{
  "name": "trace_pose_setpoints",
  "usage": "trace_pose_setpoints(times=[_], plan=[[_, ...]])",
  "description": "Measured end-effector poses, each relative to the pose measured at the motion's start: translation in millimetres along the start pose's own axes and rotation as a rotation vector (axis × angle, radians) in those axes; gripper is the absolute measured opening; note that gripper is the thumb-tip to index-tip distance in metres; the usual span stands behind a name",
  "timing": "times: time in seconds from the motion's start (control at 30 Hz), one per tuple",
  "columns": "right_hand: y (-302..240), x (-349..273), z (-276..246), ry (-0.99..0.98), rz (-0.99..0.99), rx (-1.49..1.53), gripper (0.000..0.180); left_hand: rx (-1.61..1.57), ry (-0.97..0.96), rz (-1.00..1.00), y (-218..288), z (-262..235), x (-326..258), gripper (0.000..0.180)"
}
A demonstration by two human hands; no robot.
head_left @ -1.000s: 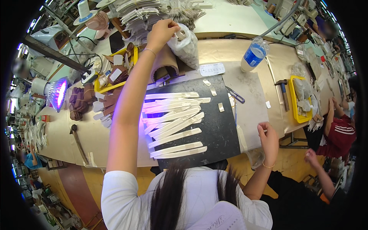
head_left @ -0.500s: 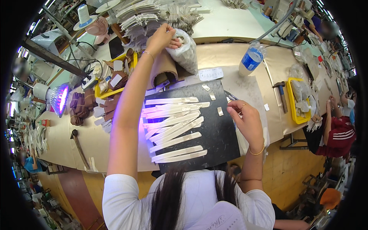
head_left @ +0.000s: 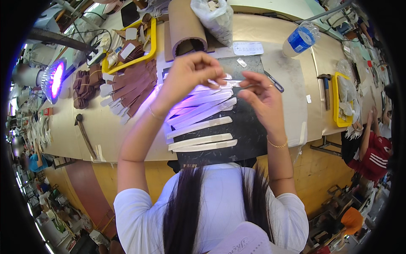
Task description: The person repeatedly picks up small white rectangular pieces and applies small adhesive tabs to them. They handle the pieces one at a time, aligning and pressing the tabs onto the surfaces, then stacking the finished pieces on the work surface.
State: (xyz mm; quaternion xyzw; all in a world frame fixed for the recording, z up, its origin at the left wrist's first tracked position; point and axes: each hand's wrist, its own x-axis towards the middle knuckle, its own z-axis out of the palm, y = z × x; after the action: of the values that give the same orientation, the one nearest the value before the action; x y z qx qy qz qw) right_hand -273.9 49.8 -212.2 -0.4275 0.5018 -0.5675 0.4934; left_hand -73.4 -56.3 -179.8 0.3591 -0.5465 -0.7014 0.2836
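My left hand (head_left: 196,76) is over the upper end of several pale, narrow strips (head_left: 207,120), its thumb and fingertips pinched together. Whatever sits in that pinch is too small to make out. Facing it, my right hand (head_left: 265,99) has curved fingers, with a gap between thumb and forefinger, close to the tips of the upper strips. The strips lie roughly side by side, some overlapping, on a black board (head_left: 249,142). One small, shiny pale piece (head_left: 241,62) rests near the board's far edge. My hands partly cover the topmost strips.
Beyond the board are a cardboard tube (head_left: 186,25), a plastic bag (head_left: 213,21) of small pieces and a bottle (head_left: 298,40). Left are a lit lamp (head_left: 56,80), brown strips (head_left: 137,86), a yellow tray (head_left: 153,40) and a hammer (head_left: 86,135). Right, another hammer (head_left: 325,91) lies by a yellow tray (head_left: 337,114).
My left hand has come back from the plastic bag to above the strips. My right hand has shifted toward it, over the upper right part of the board. The view has moved too.
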Motion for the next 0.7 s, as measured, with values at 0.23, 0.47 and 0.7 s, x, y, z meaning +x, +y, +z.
trace_pose_setpoints(times=[0.23,0.47,0.7], plan=[[22,14,20,-0.205,0.235,0.091,0.02,-0.107,0.16,0.006,-51,10,-44,0.017],[39,21,13,-0.181,0.42,-0.336,0.023,0.875,0.27,0.426,-100,9,-76,0.024],[40,26,29,-0.161,0.388,-0.628,0.026,1.101,0.212,0.542,-114,22,-79,0.027]])
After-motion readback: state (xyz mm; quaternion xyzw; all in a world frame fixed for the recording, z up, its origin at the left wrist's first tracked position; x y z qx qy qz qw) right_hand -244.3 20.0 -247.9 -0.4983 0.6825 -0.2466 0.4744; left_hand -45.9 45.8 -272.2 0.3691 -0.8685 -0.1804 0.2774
